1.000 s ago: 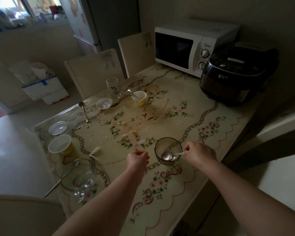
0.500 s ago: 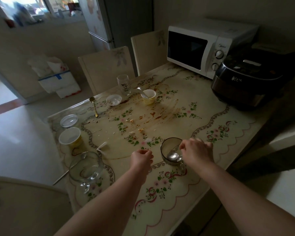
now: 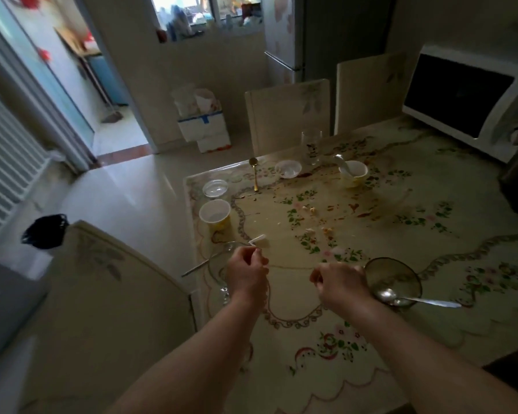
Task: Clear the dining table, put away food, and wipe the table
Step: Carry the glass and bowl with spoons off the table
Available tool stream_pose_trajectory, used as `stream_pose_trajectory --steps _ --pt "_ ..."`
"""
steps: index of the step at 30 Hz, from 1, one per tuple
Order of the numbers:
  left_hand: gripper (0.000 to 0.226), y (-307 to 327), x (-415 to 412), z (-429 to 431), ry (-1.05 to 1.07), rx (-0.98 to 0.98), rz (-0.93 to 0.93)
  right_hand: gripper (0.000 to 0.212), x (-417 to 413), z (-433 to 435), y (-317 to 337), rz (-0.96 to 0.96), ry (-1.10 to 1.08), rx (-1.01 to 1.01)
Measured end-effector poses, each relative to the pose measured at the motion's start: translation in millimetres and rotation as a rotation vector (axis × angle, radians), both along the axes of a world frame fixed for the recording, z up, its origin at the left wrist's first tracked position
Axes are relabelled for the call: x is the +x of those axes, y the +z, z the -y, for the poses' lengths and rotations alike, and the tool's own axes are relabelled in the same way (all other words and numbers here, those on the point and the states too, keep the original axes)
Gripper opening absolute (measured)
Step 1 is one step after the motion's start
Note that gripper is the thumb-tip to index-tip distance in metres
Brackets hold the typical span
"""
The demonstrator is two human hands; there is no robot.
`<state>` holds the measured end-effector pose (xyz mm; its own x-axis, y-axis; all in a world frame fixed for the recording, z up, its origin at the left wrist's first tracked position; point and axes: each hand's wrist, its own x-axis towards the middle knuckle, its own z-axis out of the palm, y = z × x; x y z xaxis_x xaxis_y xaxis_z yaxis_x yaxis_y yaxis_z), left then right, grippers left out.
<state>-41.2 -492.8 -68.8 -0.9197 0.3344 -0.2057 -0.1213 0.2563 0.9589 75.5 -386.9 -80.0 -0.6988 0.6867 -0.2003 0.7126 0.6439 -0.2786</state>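
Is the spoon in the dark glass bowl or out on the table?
In: the spoon lies with its head inside the glass bowl, handle sticking out over the rim.

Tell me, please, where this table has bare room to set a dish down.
Bare cloth lies along the near edge of the table, below the smoky bowl, and between that bowl and the microwave. The left edge is crowded: yellow cup, clear dish; crumbs litter the centre.

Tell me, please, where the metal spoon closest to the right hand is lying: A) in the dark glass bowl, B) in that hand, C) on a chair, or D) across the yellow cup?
A: the spoon has its scoop inside the bowl, handle jutting over the rim to the right.
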Motion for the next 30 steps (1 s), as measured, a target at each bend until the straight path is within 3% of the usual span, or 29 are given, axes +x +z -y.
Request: stream_pose_trajectory --steps 3,7,20,24,30 --pt "0.011 0.4 -26.3 27.2 0.153 -0.038 -0.045 0.025 -19.2 13.8 -6.6 0.081 0.064 -0.047" --pt "0.01 -14.2 -65.7 57.0 0.285 -0.042 0.09 0.023 -39.8 34.4 -20.7 0.143 0.102 -0.082" --pt "0.011 -75.2 -133.3 95.4 0.296 -0.256 0.323 0.045 -78.2 69.1 -56.4 0.245 0.091 -0.09" --pt "0.026 -94.0 -148.2 97.0 0.295 -0.326 0.354 0.041 -89.4 71.4 -53.4 0.394 0.111 -0.051" --pt "0.031 -103.1 -168.2 92.6 0.242 -0.266 0.487 0.032 -107.9 75.6 -45.1 0.496 0.117 0.0"
